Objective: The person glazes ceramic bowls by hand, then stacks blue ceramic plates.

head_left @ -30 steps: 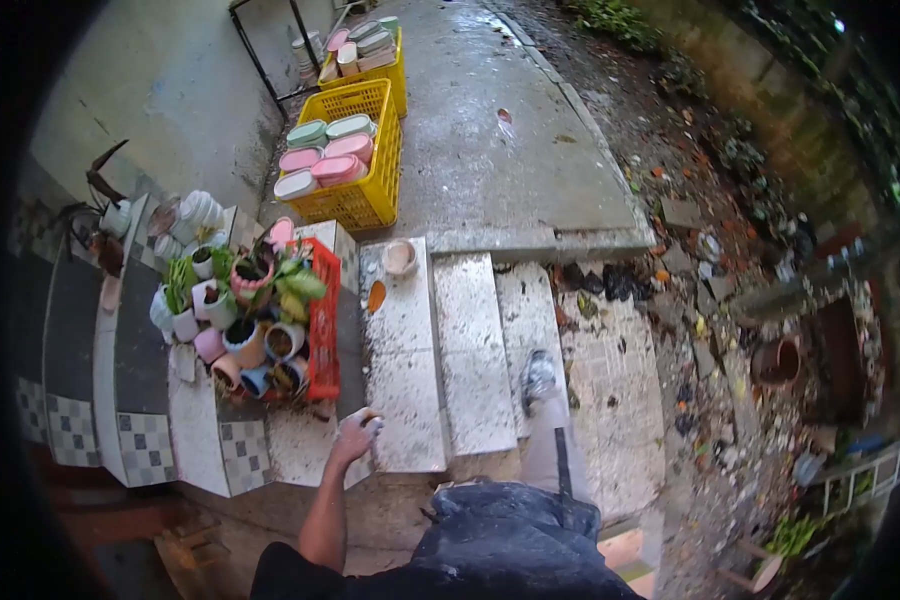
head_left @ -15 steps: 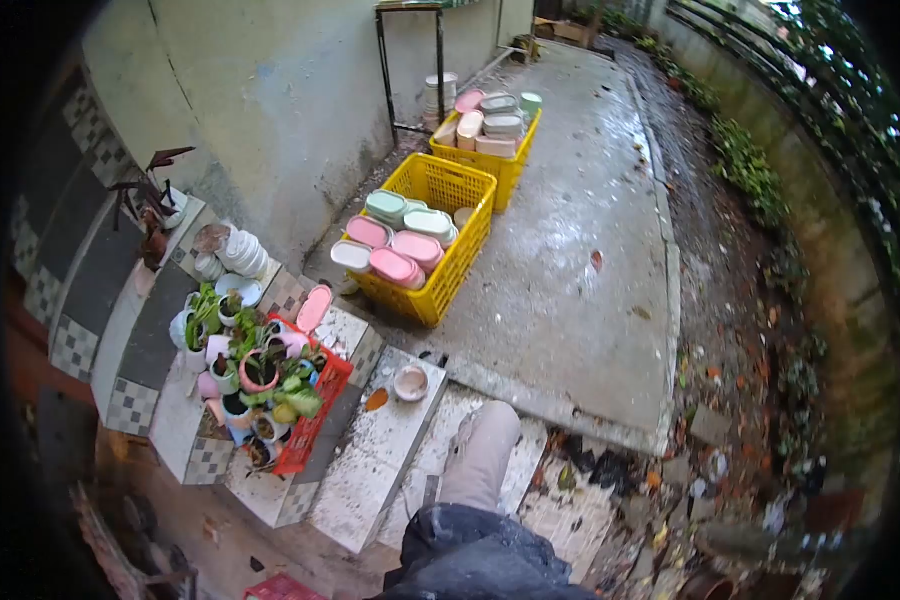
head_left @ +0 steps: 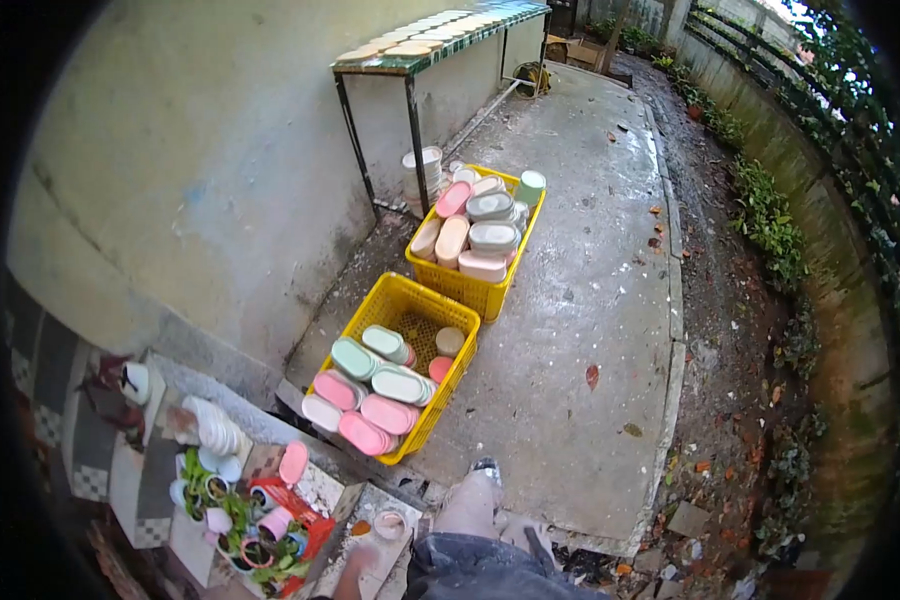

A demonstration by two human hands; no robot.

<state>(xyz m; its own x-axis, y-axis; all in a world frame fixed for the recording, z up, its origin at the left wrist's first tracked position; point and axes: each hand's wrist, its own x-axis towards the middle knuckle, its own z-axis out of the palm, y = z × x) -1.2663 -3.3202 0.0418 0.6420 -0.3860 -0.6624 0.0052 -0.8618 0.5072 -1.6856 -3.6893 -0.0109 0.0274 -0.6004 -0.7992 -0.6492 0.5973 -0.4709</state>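
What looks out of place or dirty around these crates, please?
One pink dish lies alone by the steps, apart from the dishes in the yellow crates. Pots in the red crate lean at different angles. White specks and a reddish leaf dirty the paving. I see no clear breakage.

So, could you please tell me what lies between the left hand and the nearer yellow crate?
Between them, on the pale step, lie a brown leaf and a round pot, as the head view shows.
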